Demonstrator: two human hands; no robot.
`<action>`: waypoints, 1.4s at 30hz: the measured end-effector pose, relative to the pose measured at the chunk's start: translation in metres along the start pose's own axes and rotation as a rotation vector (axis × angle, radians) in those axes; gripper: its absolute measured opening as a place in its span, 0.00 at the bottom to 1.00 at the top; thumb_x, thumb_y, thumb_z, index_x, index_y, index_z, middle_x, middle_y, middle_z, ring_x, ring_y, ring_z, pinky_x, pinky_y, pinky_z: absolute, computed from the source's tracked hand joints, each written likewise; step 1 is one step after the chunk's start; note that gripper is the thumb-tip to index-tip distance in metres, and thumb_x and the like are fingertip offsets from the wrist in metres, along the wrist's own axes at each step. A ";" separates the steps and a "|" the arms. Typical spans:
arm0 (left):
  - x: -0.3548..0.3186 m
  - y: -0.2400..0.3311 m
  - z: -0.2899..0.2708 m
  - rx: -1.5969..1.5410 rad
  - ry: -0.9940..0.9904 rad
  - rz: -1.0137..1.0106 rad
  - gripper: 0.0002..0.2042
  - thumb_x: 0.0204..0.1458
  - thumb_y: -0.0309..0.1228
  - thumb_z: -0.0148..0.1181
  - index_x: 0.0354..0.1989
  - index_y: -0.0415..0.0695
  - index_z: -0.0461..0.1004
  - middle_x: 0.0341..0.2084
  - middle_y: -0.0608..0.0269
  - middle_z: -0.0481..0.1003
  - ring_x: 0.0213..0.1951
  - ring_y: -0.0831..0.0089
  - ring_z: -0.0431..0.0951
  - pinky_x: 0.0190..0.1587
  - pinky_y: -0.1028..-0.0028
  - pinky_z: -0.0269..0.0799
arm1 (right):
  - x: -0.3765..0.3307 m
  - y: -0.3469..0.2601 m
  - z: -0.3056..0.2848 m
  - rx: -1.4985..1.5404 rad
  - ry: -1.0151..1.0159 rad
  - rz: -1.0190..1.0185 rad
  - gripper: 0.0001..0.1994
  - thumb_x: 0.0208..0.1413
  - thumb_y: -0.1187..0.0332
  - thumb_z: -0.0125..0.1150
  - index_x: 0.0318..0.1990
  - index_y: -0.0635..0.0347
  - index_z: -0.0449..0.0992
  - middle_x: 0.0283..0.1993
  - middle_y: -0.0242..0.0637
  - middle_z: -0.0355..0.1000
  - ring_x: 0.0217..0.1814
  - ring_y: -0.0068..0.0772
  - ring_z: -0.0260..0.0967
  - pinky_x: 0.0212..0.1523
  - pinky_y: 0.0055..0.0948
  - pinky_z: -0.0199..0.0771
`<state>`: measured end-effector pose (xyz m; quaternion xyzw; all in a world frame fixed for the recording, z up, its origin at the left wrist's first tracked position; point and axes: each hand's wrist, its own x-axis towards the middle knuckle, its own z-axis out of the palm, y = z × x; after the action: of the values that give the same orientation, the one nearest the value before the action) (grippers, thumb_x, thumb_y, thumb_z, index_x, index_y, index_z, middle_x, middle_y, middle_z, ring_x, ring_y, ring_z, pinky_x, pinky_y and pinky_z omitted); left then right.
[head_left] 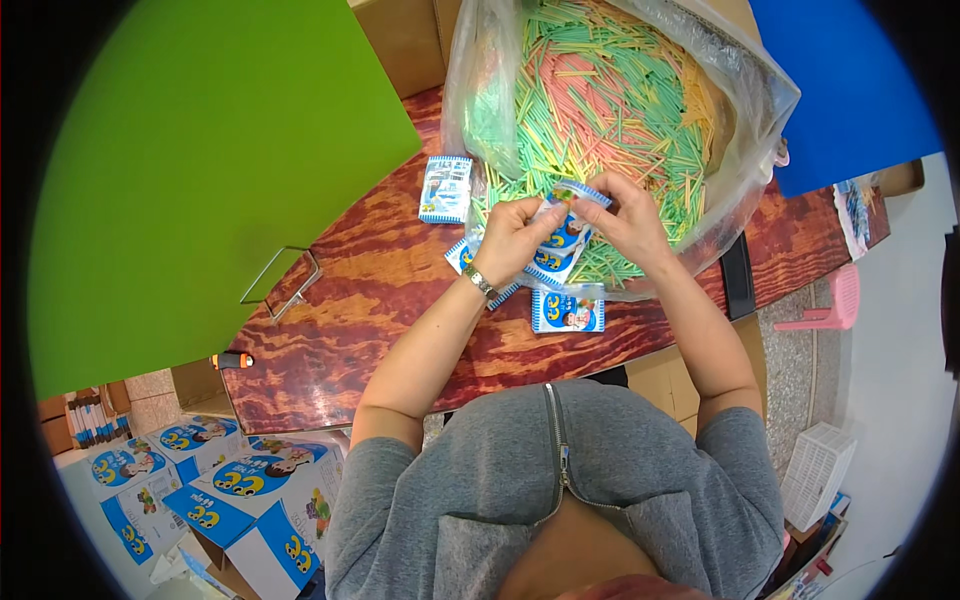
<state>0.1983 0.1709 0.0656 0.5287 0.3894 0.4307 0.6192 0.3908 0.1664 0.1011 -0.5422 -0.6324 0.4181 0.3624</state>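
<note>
Both hands are on a small blue-and-white packet at the near edge of a large clear plastic bag. Thin pastel sticks, green, pink, yellow and orange, fill that bag. My left hand, with a watch at its wrist, pinches the packet's left side. At the packet's upper end, my right hand closes its fingers on the top edge. Whether the top is open is too small to tell. Similar packets lie around: one packet to the left, another packet nearer me, and others partly under my left hand.
A green panel covers the far left, and a blue panel the far right. On the red-brown table are a dark flat object and an orange-black object. Printed cartons stand lower left; a pink stool stands right.
</note>
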 end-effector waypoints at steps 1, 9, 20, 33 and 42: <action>0.002 -0.002 -0.001 -0.014 -0.056 -0.056 0.11 0.55 0.34 0.63 0.30 0.38 0.80 0.19 0.73 0.76 0.23 0.90 0.69 0.23 0.81 0.66 | -0.001 0.000 0.000 0.025 -0.006 -0.065 0.07 0.57 0.70 0.63 0.39 0.63 0.75 0.31 0.26 0.73 0.32 0.15 0.69 0.31 0.19 0.70; 0.008 -0.006 -0.004 0.256 -0.001 0.093 0.15 0.44 0.36 0.73 0.24 0.39 0.75 0.17 0.69 0.74 0.22 0.86 0.68 0.24 0.81 0.65 | 0.000 -0.023 -0.002 -0.178 -0.008 -0.210 0.07 0.57 0.72 0.61 0.41 0.65 0.75 0.33 0.34 0.75 0.33 0.20 0.71 0.33 0.22 0.71; -0.003 -0.011 -0.011 0.105 0.131 0.076 0.09 0.57 0.31 0.62 0.30 0.39 0.71 0.20 0.76 0.68 0.22 0.89 0.61 0.23 0.83 0.57 | 0.066 -0.027 -0.020 0.003 -0.123 -0.144 0.12 0.60 0.66 0.58 0.46 0.65 0.74 0.35 0.36 0.75 0.36 0.22 0.72 0.40 0.25 0.72; -0.010 -0.010 -0.018 0.071 0.167 0.105 0.09 0.56 0.29 0.63 0.28 0.41 0.70 0.19 0.77 0.68 0.22 0.90 0.61 0.22 0.84 0.56 | 0.183 -0.004 -0.010 -1.164 -0.138 0.075 0.20 0.56 0.66 0.52 0.55 0.64 0.69 0.59 0.52 0.65 0.61 0.51 0.64 0.56 0.48 0.70; 0.002 -0.005 -0.017 0.016 0.146 0.077 0.07 0.57 0.30 0.61 0.32 0.41 0.70 0.22 0.75 0.70 0.23 0.90 0.65 0.23 0.84 0.63 | 0.185 0.029 -0.034 -1.175 -0.035 -0.067 0.20 0.65 0.58 0.44 0.53 0.66 0.68 0.54 0.52 0.69 0.61 0.51 0.64 0.58 0.50 0.66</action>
<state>0.1833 0.1779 0.0585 0.5153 0.4162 0.4883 0.5682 0.4055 0.3563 0.0886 -0.6248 -0.7808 -0.0052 0.0039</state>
